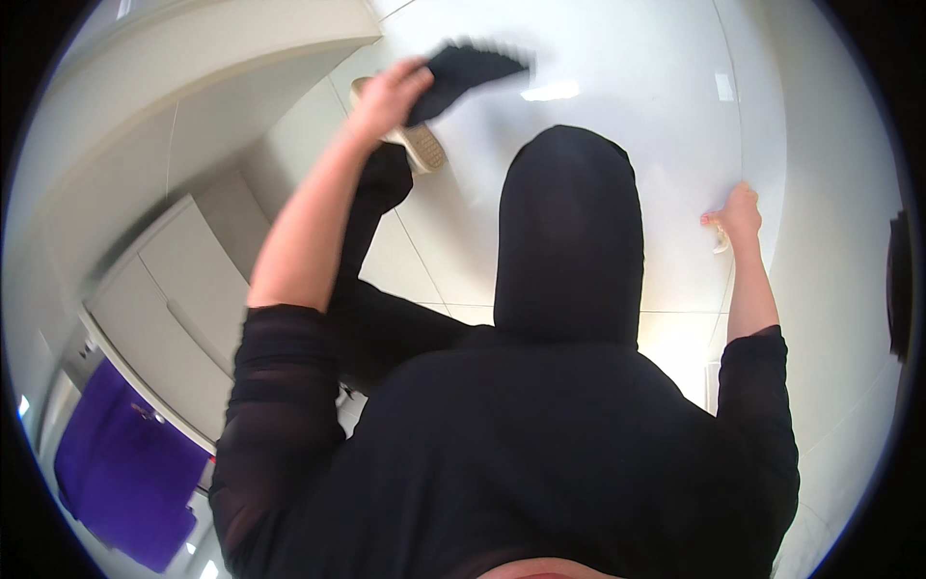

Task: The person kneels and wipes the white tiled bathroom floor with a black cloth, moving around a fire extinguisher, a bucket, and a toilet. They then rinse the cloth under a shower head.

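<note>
My left hand [394, 98] is raised at the upper left, its fingers closed on a piece of black cloth [463, 78]. Motion blurs the cloth's far edge. Below and partly behind that hand is a cream slipper [427, 150] with a textured sole, in part hidden by my forearm. My right hand [739, 211] is far out to the right, close to the pale wall, with the thumb pointing inward. Under the thumb shows a small pale curved thing [720, 239]; whether the hand grips it is unclear.
My bent knee in black trousers [571, 217] rises in the middle above glossy white floor tiles [463, 210]. A pale cabinet [181, 282] stands at the left, with a purple cloth [130, 470] hanging at lower left. A dark object [898, 286] is at the right rim.
</note>
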A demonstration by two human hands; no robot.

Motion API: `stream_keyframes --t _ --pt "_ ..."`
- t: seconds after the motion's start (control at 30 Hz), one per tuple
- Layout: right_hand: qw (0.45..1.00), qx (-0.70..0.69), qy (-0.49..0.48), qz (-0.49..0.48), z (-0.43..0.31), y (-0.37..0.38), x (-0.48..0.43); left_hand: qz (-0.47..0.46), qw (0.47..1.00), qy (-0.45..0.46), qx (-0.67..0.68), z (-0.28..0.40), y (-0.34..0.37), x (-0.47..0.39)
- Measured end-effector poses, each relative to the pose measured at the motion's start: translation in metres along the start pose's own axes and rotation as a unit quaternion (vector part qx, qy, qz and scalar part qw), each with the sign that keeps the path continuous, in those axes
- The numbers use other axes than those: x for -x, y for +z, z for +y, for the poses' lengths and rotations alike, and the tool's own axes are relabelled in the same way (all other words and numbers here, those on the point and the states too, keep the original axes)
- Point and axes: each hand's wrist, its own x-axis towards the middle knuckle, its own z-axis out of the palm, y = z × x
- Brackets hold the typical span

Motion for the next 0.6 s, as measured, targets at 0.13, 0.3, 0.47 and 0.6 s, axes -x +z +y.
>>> stream_keyframes --t 0.13,0.3,0.47,0.6 --pt "1.0 0.016 -0.011 -0.014 0.0 0.005 -0.004 0.028 0.997 0.062 0.045 0.04 -0.114 0.032" --pt "0.998 0.054 -0.019 0.019 -0.009 0.002 -0.006 0.121 0.973 -0.015 0.194 0.007 -0.18 0.063" --pt "0.994 0.099 -0.015 0.033 -0.011 -0.004 -0.001 0.126 0.946 -0.068 0.291 -0.134 -0.132 0.062" --pt "0.981 0.192 -0.03 0.011 -0.017 -0.009 -0.009 0.153 0.963 -0.203 0.094 -0.261 0.014 0.066"
